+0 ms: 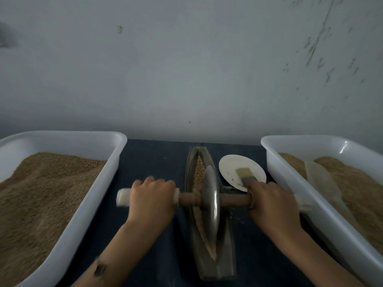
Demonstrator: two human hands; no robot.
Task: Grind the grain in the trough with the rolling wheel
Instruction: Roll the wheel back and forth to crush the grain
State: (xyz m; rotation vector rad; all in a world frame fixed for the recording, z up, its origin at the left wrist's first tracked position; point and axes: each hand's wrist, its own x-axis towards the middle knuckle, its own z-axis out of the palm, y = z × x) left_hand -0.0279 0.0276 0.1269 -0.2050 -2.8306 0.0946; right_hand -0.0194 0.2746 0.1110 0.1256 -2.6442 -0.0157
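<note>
Two white tubs [68, 141] of grain flank the dark table [149, 162] at nine and three o'clock; between them lies the trough [224, 241], whole grain [199, 168] piled at its twelve o'clock end; the rolling wheel [210, 195] sits mid-trough; left hand [152, 195] and right hand [269, 201] have fingers wrapped round the axle; press evenly, roll to twelve.

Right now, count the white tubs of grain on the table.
2. One white tub stands left of the trough, beside the left hand; the other tub stands right, past the right hand. Both run off frame.
</note>
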